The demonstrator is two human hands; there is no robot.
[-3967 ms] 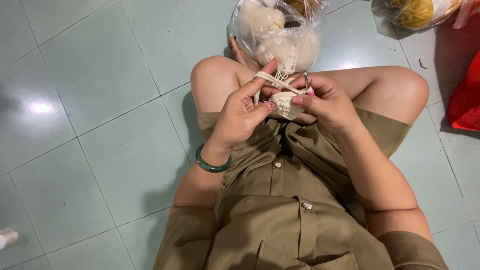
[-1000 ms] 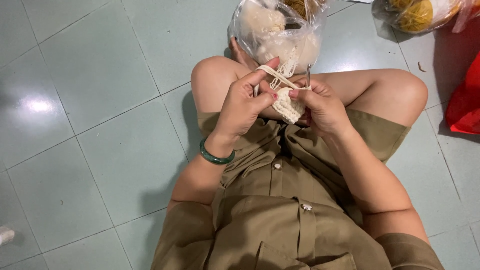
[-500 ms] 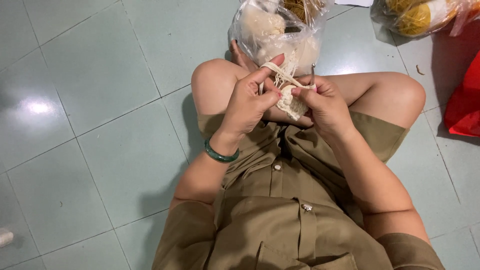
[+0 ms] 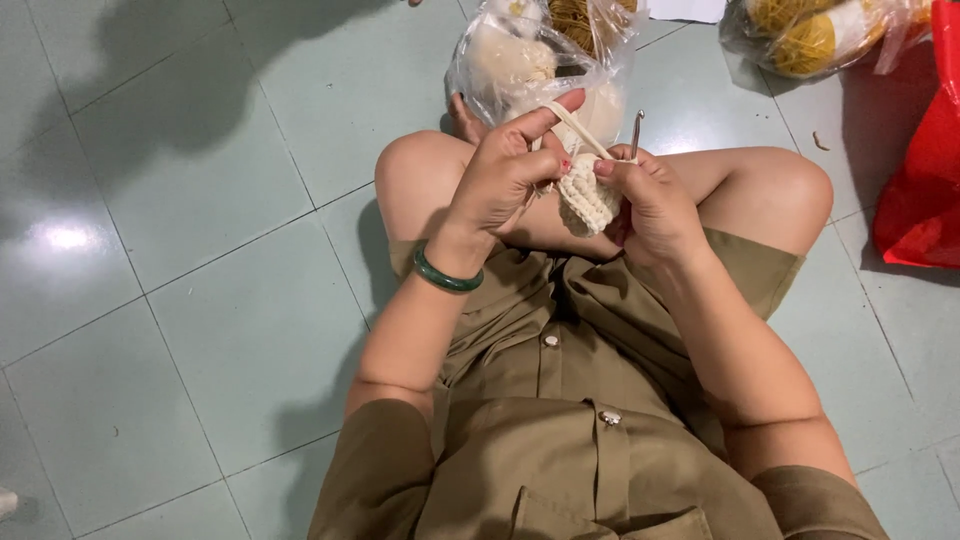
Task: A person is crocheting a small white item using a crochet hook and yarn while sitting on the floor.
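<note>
Nearest: olive shirt (image 4: 560, 460), matte woven cloth with small round snap buttons, above bare crossed legs on the floor (image 4: 200, 250) of pale green glossy tiles.

Next, at the left wrist, a dark green bangle (image 4: 447, 276), smooth and rounded.

Between the two hands, above the knees: cream crochet piece (image 4: 587, 197), small, domed, ribbed and soft, pinched from both sides. Left hand (image 4: 505, 180) clenched on its left edge, forefinger stretched up and rightward with a cream yarn strand (image 4: 578, 130) drawn taut over it. Right hand (image 4: 655, 205) grasping a crochet hook (image 4: 635, 132), thin grey metal, long axis near upright, hooked tip pointing away just above the piece; the same grip also steadying the piece's right edge. Strand running diagonally from forefinger down toward the hook, just left of the tip, so hook nearer the right hand and yarn fed from the left.

Beyond, touching the knees: clear crinkled plastic bag (image 4: 540, 60) holding cream yarn balls. Farther right, another bag of yellow yarn (image 4: 810, 35), and a red plastic bag (image 4: 925, 170) at the edge.
</note>
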